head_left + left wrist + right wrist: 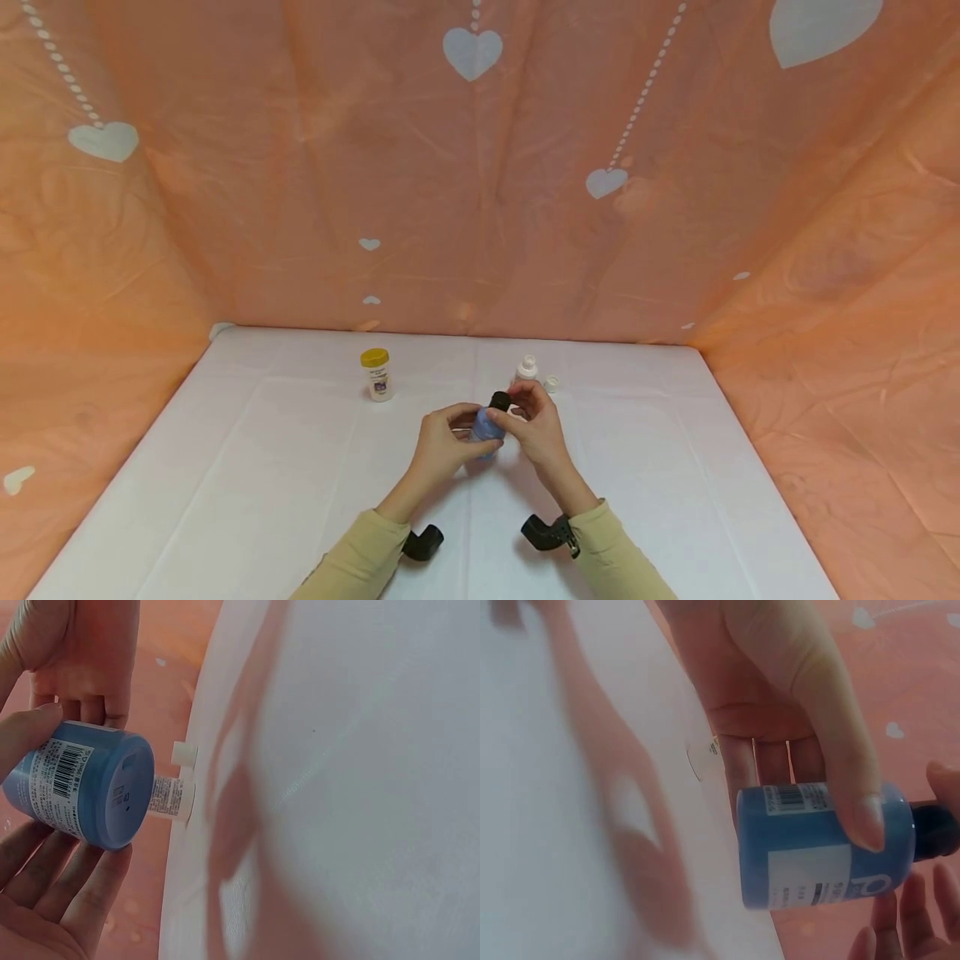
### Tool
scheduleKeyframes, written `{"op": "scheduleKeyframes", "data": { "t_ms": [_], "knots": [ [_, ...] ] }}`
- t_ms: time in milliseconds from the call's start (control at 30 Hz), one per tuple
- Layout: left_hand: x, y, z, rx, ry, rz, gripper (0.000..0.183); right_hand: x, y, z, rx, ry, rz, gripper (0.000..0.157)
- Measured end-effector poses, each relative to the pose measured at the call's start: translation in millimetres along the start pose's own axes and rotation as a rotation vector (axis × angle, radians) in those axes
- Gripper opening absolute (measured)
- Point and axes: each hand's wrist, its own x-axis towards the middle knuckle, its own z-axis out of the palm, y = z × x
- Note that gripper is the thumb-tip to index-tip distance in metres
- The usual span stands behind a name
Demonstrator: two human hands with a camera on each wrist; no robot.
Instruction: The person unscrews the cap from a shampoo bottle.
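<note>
Both hands hold a blue bottle point(487, 425) with a black cap point(499, 401), tilted with its top towards the right. My left hand point(441, 440) grips the lower body, its thumb pressed across the front. In the right wrist view that thumb lies on the blue plastic above a white label point(810, 876). My right hand point(542, 429) is at the bottle's neck, thumb and fingers round the cap. The left wrist view shows the bottle's base point(129, 791) and a barcode label point(61, 784), with the base raised off the table.
A white jar point(378, 385) with a yellow lid stands at the back left of the white table point(262, 467). Behind my right hand stands a small white bottle point(527, 367), with a little white cap point(551, 384) beside it. An orange curtain point(420, 183) surrounds the table.
</note>
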Motion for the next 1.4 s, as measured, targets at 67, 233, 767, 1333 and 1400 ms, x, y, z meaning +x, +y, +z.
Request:
{"op": "scheduleKeyframes", "data": {
  "t_ms": [67,233,767,1333,1400],
  "knots": [
    [0.6,-0.1,0.6,-0.007,-0.001,0.006,0.048,-0.6,-2.1,0.7,-0.003,0.008,0.013,0.04],
    [1.6,0.1,2.5,-0.018,0.003,0.002,0.046,-6.0,-18.8,5.3,-0.033,0.011,-0.002,0.039],
    [1.1,3.3,1.8,-0.018,0.014,-0.004,0.047,-4.0,2.5,-2.1,-0.008,-0.042,-0.001,0.033],
    [2.7,-0.3,1.8,-0.03,0.028,0.0,0.048,-2.8,4.8,0.8,0.029,-0.019,-0.076,0.049],
    [0.3,10.0,1.1,-0.033,0.029,0.007,0.046,-2.9,4.2,2.9,0.027,0.014,-0.071,0.048]
  ]
}}
